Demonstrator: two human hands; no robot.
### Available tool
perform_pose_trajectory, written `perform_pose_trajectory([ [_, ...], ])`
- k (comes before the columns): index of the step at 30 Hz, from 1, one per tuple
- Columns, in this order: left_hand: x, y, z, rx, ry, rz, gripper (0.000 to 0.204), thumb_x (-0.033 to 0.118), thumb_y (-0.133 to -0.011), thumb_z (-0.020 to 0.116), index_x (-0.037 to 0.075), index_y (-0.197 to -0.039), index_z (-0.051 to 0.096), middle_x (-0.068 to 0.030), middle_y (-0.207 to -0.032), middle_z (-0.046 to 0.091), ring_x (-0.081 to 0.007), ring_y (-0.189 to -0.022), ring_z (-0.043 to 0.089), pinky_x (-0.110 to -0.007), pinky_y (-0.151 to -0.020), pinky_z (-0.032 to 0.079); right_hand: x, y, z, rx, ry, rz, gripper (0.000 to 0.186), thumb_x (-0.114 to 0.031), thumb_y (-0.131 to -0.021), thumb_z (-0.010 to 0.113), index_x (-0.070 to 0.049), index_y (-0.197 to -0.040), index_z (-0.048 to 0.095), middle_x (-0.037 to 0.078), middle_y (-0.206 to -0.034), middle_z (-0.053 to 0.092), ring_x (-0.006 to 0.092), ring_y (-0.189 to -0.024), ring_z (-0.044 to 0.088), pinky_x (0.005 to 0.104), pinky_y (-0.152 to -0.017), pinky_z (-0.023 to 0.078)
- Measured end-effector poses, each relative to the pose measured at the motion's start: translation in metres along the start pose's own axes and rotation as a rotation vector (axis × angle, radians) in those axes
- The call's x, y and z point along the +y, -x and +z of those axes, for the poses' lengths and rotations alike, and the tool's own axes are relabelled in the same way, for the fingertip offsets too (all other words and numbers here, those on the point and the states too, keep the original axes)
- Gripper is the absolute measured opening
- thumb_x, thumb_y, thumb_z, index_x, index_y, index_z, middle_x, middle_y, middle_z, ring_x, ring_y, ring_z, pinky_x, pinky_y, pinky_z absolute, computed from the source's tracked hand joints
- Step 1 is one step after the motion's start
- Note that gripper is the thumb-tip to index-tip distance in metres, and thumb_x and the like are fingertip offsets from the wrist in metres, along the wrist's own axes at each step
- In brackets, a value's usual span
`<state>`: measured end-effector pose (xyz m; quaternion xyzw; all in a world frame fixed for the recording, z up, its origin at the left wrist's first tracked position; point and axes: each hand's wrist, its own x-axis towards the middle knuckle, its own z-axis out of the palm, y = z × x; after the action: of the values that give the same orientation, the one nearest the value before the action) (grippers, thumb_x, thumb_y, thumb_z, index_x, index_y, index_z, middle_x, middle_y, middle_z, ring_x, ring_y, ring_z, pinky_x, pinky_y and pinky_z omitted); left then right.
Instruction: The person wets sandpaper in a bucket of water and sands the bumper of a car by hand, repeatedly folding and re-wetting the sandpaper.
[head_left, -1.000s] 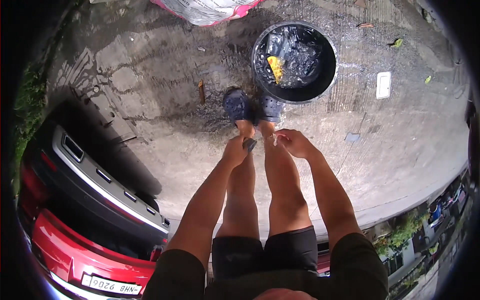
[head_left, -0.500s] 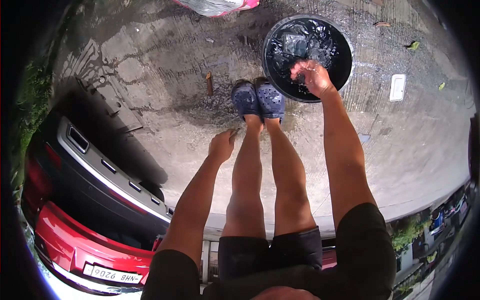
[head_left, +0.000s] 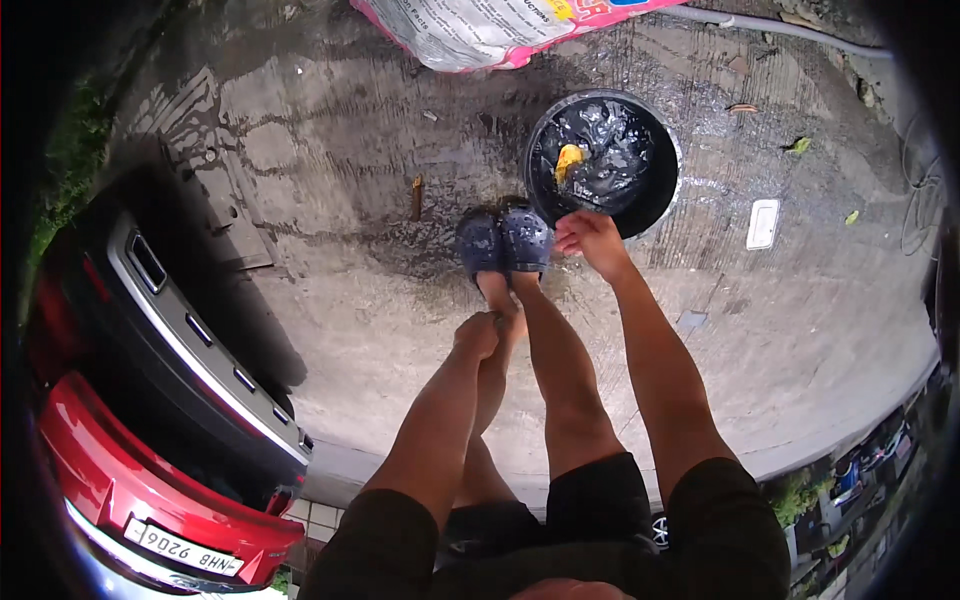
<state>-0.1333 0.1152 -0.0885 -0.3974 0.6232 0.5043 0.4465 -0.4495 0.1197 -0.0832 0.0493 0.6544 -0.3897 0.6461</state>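
Head view, looking straight down: a person in dark shorts stands on wet concrete pavement (head_left: 330, 300), both bare forearms reaching away from the body. Left hand (head_left: 477, 335) hangs loosely curled beside the left shin, empty, touching nothing else. Right hand (head_left: 592, 240) reaches farther out, fingers drawn together at the near rim of a round black bucket (head_left: 603, 160); whether they pinch anything cannot be told. 2 dark blue clogs (head_left: 503, 243) sit side by side just left of that hand, toes pointing away from the person toward the bucket. Inside the bucket, dark water glints, and a yellow sponge (head_left: 567, 160) floats in the left half, its long axis running roughly near to far, lying just beyond the right hand and apart from it. Left of the legs, a red car (head_left: 120, 480) shows its rear bumper. Farther out, a small white rectangular object (head_left: 762, 223) lies right of the bucket, and a pink-and-white sack (head_left: 480, 30) lies beyond it at the frame's top.
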Motion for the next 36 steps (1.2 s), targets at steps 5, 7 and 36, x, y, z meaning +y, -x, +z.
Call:
perform_pose_trajectory([
  [5, 0.033, -0.021, -0.011, 0.245, 0.053, 0.059, 0.031, 0.016, -0.094, 0.057, 0.012, -0.124, 0.065, -0.0203, -0.117, 0.068, -0.0386, -0.107, 0.066, -0.048, -0.089, 0.054, -0.022, -0.09, -0.08, 0.183, 0.186, 0.199, 0.026, -0.016, -0.096, 0.054, 0.006, -0.1, 0.067, 0.018, -0.089, 0.07, 0.0271, -0.072, 0.071, 0.0345, -0.064, 0.061],
  [7, 0.015, -0.029, -0.025, 0.38, 0.244, 0.176, 0.027, 0.016, -0.093, 0.06, 0.007, -0.118, 0.065, -0.0245, -0.104, 0.069, -0.0428, -0.097, 0.066, -0.051, -0.083, 0.054, -0.026, -0.098, -0.073, 0.209, 0.12, 0.193, 0.027, -0.019, -0.093, 0.056, 0.005, -0.098, 0.067, 0.018, -0.089, 0.069, 0.0264, -0.072, 0.07, 0.0357, -0.065, 0.06],
  [36, -0.318, 0.314, -0.031, 1.533, 1.705, 0.645, 0.089, 0.076, -0.098, 0.03, 0.002, -0.143, 0.048, -0.0142, -0.135, 0.06, -0.0252, -0.128, 0.055, -0.044, -0.102, 0.046, 0.042, 0.287, 0.593, -0.915, 0.384, -0.57, 0.024, -0.01, -0.096, 0.069, 0.005, -0.113, 0.063, 0.006, -0.1, 0.069, 0.0107, -0.092, 0.061, 0.0265, -0.083, 0.05],
])
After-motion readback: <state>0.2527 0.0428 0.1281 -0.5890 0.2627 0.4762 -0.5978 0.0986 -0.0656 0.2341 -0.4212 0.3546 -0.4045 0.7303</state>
